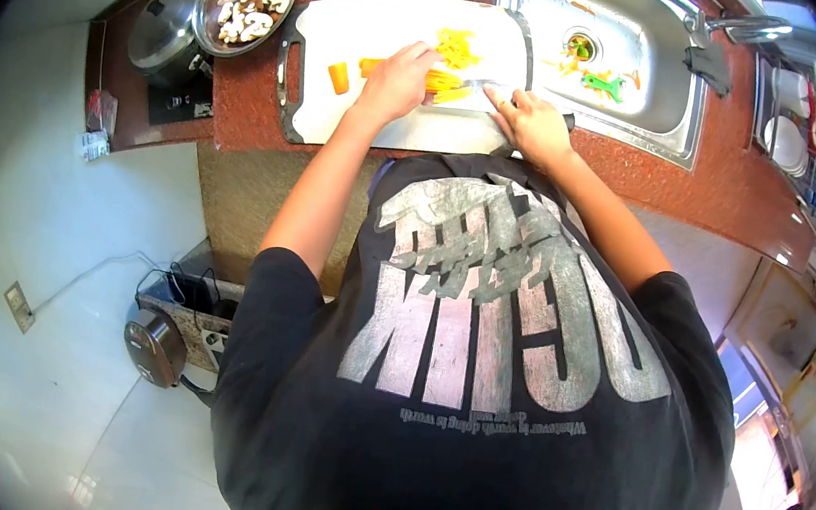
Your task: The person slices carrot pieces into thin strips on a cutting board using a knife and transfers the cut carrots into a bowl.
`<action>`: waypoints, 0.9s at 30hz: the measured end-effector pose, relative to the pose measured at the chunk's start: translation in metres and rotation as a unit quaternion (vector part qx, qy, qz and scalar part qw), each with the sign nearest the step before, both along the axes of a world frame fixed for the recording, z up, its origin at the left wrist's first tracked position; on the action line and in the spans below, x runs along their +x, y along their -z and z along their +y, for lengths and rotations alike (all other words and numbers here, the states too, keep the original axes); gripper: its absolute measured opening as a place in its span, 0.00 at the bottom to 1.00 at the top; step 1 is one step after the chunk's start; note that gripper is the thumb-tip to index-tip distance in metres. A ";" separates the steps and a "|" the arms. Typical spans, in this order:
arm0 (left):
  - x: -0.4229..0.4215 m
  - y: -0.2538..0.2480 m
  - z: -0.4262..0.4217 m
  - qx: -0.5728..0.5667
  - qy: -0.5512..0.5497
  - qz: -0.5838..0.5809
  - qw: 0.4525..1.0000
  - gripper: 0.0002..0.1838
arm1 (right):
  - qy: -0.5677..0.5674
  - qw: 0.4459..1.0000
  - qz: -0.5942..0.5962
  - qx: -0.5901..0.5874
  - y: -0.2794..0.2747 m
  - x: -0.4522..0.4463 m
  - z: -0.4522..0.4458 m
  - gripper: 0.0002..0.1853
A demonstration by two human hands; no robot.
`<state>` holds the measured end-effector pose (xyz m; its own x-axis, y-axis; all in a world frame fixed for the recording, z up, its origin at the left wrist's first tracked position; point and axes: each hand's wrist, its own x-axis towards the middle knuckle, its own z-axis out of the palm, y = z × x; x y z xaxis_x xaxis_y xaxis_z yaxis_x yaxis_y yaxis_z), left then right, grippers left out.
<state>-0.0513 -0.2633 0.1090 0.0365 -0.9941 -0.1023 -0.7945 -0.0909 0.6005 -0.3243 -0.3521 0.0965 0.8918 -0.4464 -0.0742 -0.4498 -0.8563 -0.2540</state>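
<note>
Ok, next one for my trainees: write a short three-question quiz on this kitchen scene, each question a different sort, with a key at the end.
1. Multiple choice: the bowl beside the cutting board holds: A) eggs; B) sliced mushrooms; C) rice.
2. True or false: the left hand is on cut carrot on the board.
3. Fill in the blank: the knife is in the ____ hand.

Key: 1. B; 2. True; 3. right.
</note>
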 end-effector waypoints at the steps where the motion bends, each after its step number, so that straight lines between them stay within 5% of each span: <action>1: 0.001 0.003 -0.006 -0.001 0.006 -0.004 1.000 0.19 | 0.009 1.000 -0.001 -0.014 0.001 0.001 -0.006 0.24; 6: 0.012 0.039 -0.055 -0.213 -0.053 0.071 0.973 0.17 | 0.009 1.000 -0.029 -0.007 0.010 0.003 -0.028 0.24; 13: -0.002 0.047 -0.056 -0.129 0.064 0.031 0.989 0.17 | 0.020 0.998 -0.058 -0.011 0.006 0.021 -0.043 0.24; 20: -0.034 0.027 -0.033 -0.174 -0.017 -0.014 0.985 0.21 | -0.011 0.996 -0.081 -0.036 -0.001 0.026 -0.050 0.25; 27: 0.032 -0.036 -0.086 -0.297 -0.066 -0.049 0.951 0.17 | 0.015 0.992 -0.092 -0.085 -0.072 0.099 -0.087 0.27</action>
